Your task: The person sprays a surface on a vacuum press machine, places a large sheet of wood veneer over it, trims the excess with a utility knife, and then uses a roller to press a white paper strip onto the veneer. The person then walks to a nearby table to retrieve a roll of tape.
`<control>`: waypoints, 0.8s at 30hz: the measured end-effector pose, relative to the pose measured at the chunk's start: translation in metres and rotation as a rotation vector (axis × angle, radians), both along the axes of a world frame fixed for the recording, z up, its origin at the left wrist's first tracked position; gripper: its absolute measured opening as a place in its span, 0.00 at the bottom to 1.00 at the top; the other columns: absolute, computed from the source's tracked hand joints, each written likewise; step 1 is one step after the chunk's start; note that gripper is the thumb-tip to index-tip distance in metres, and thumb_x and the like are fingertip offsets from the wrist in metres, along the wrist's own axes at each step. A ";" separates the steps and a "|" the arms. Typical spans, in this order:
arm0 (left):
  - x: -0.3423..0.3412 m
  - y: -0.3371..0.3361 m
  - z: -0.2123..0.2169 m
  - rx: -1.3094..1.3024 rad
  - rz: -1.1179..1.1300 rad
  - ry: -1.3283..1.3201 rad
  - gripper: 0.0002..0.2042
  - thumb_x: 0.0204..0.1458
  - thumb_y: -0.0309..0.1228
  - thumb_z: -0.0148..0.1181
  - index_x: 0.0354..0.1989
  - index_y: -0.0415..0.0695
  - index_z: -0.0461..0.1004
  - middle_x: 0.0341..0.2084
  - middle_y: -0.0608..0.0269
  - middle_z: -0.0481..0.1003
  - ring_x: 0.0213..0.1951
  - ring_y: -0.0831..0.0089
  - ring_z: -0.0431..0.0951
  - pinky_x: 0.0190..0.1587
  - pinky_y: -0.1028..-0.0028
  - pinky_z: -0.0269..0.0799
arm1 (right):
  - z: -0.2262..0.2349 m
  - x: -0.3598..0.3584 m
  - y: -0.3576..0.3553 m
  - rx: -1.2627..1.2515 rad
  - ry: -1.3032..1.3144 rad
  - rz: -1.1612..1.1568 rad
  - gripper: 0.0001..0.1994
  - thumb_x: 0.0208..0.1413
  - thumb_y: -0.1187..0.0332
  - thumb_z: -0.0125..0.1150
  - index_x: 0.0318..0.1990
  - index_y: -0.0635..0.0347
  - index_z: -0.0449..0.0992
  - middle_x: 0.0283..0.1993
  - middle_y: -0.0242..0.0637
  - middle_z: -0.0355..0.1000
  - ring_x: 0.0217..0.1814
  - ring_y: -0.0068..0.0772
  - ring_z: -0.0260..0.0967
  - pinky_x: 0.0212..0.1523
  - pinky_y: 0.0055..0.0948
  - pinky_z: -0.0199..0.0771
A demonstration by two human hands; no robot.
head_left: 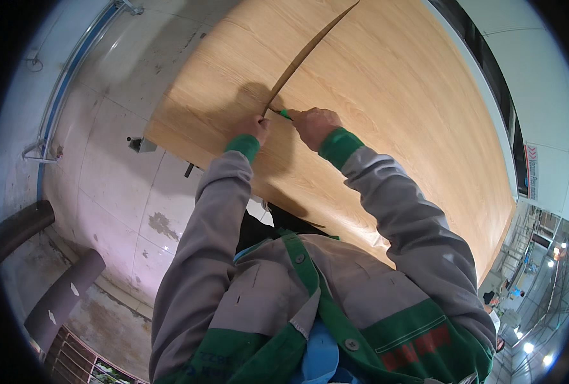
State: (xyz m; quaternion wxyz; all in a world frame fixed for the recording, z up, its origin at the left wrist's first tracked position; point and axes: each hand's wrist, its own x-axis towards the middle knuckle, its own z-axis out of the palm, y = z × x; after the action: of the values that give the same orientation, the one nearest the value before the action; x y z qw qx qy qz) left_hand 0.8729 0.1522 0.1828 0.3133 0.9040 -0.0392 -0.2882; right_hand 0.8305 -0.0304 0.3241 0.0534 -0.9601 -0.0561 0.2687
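A wood-grain sheet (400, 128) spreads over a large flat surface in front of me. A long, tapering dark brown band (304, 57) runs across it from the far edge to my hands; whether it is a slit with a lifted edge or a loose strip, I cannot tell. At its near end my left hand (256, 129) is closed, pinching the edge there. My right hand (316, 126), just to the right, is wrapped round a green-handled cutter (285, 114). The cutter's dark tip meets the band's near end; most of its handle is hidden in my fist.
Left of the sheet lies a tiled floor (115, 185) with a metal bracket (140, 144) by the edge. Two dark rolls (67, 294) are at the lower left. A blue-and-white rail (64, 96) follows the left wall. A white machine panel (534, 83) borders the right side.
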 end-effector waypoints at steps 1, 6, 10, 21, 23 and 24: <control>0.000 -0.001 0.000 0.013 0.000 -0.007 0.21 0.62 0.50 0.56 0.47 0.44 0.81 0.42 0.49 0.82 0.46 0.49 0.82 0.51 0.56 0.76 | -0.003 0.001 -0.001 -0.039 0.017 0.040 0.20 0.69 0.61 0.50 0.67 0.40 0.70 0.43 0.45 0.81 0.45 0.50 0.80 0.45 0.49 0.79; -0.003 0.003 -0.006 -0.072 0.055 0.004 0.19 0.61 0.48 0.57 0.45 0.44 0.81 0.40 0.47 0.82 0.44 0.47 0.82 0.49 0.56 0.77 | -0.003 -0.025 -0.027 -0.073 -0.066 0.131 0.20 0.68 0.62 0.51 0.67 0.40 0.69 0.42 0.44 0.81 0.45 0.50 0.80 0.43 0.50 0.79; -0.004 0.005 -0.012 -0.084 0.046 -0.065 0.17 0.61 0.45 0.57 0.43 0.43 0.82 0.40 0.46 0.82 0.44 0.47 0.82 0.47 0.57 0.77 | 0.017 -0.072 -0.072 -0.104 -0.025 0.120 0.20 0.69 0.59 0.51 0.67 0.37 0.69 0.39 0.44 0.80 0.42 0.49 0.80 0.40 0.49 0.79; -0.026 -0.007 0.010 0.165 0.138 -0.347 0.19 0.62 0.45 0.57 0.56 0.49 0.77 0.48 0.50 0.81 0.51 0.50 0.81 0.53 0.55 0.76 | 0.011 -0.210 -0.175 -0.237 -0.093 0.069 0.18 0.69 0.55 0.51 0.64 0.31 0.72 0.36 0.38 0.80 0.36 0.47 0.80 0.35 0.48 0.77; -0.051 -0.005 0.024 0.122 0.167 -0.434 0.24 0.61 0.49 0.57 0.63 0.52 0.71 0.56 0.53 0.78 0.58 0.52 0.77 0.58 0.56 0.73 | 0.017 -0.235 -0.191 -0.239 -0.106 0.047 0.17 0.70 0.55 0.51 0.64 0.30 0.72 0.37 0.37 0.80 0.37 0.47 0.80 0.36 0.49 0.77; -0.068 -0.008 0.030 0.116 0.135 -0.520 0.26 0.61 0.49 0.58 0.65 0.52 0.70 0.58 0.53 0.76 0.60 0.51 0.75 0.60 0.56 0.71 | 0.021 -0.248 -0.199 -0.271 -0.046 0.011 0.18 0.69 0.58 0.51 0.64 0.31 0.73 0.40 0.37 0.81 0.42 0.44 0.80 0.40 0.45 0.77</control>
State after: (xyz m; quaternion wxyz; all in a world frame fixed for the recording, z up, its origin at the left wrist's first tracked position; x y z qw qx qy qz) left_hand 0.8050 0.1440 0.2129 0.2588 0.9647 -0.0413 -0.0268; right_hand 0.5829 -0.2289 0.3454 -0.0798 -0.9641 -0.0258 0.2519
